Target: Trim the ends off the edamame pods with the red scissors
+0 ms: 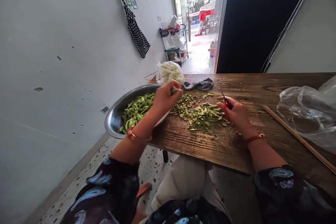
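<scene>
My left hand [168,96] is closed on a green bean pod [173,91], only part of which shows, above the right rim of a metal bowl [112,126]. Plump green pods [138,110] lie heaped inside that bowl. In my right hand [236,113] are scissors [226,106] with red handles, the dark blades pointing up and away from me. Just left of the scissors, a pile of green pods [206,115] rests on the wooden table. Small green trimmings [185,103] are scattered between the pile and the bowl.
A plastic bag of pale green stuff [170,71] and a dark crumpled cloth [198,84] lie at the table's far edge. To the right are a long wooden stick [296,133] and clear plastic bags [309,108]. A white wall [65,77] stands close on the left.
</scene>
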Motion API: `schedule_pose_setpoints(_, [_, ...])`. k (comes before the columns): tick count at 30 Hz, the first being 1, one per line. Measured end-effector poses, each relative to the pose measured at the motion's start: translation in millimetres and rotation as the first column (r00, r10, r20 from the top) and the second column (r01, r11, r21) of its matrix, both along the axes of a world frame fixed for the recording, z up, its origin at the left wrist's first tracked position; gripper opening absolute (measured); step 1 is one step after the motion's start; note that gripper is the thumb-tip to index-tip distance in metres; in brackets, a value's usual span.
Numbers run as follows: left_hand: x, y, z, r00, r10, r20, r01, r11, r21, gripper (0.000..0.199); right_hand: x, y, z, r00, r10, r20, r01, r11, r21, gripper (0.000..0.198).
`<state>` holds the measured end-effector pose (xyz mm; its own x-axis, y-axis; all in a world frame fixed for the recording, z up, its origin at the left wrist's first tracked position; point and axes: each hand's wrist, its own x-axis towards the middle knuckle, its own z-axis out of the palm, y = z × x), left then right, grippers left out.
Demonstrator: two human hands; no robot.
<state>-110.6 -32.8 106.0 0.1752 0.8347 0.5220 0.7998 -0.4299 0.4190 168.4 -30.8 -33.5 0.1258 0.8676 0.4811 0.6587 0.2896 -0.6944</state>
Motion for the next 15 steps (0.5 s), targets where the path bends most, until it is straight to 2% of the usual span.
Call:
schedule_pose_setpoints(2, [-36.1, 11.8, 7.2, 0.977, 0.160, -0.139, -0.157, 0.987, 0.036, 0.028, 0.2, 1.6, 0.3, 1.000, -0.016, 0.002, 0.016, 1.000, 0.018, 0.059])
schedule_pose_setpoints(3, [-52.9, 17.3, 9.3, 0.952, 0.196, -0.233, -0.193, 0.981, 0.039, 0.038, 0.3, 2.6, 0.8, 1.000, -0.026, -0.006, 0.026, 0.999, 0.026, 0.059])
schedule_pose_setpoints(5, [-77.6, 25.0, 11.3, 0.888, 0.225, -0.401, -0.230, 0.973, 0.036, 0.060, 0.8, 4.6, 2.2, 0.998, -0.036, -0.042, 0.037, 0.999, 0.031, 0.058])
schedule_pose_setpoints(7, [-84.2, 27.1, 10.6, 0.875, 0.184, -0.447, -0.188, 0.981, 0.036, 0.060, 1.6, 6.3, 4.0, 0.995, -0.041, -0.089, 0.044, 0.999, 0.029, 0.057])
schedule_pose_setpoints(9, [-70.6, 24.6, 6.4, 0.905, 0.082, -0.418, -0.085, 0.996, 0.009, 0.052, 2.6, 7.3, 5.7, 0.989, -0.053, -0.135, 0.057, 0.998, 0.025, 0.056])
schedule_pose_setpoints(11, [-41.8, 20.4, -1.9, 0.929, -0.033, -0.368, 0.023, 0.999, -0.032, 0.042, 3.6, 7.6, 7.2, 0.982, -0.067, -0.179, 0.072, 0.997, 0.022, 0.056])
schedule_pose_setpoints(15, [26.8, 16.1, -29.3, 0.905, -0.235, -0.356, 0.206, 0.972, -0.117, 0.029, 5.4, 8.9, 8.1, 0.962, -0.063, -0.267, 0.071, 0.997, 0.021, 0.056])
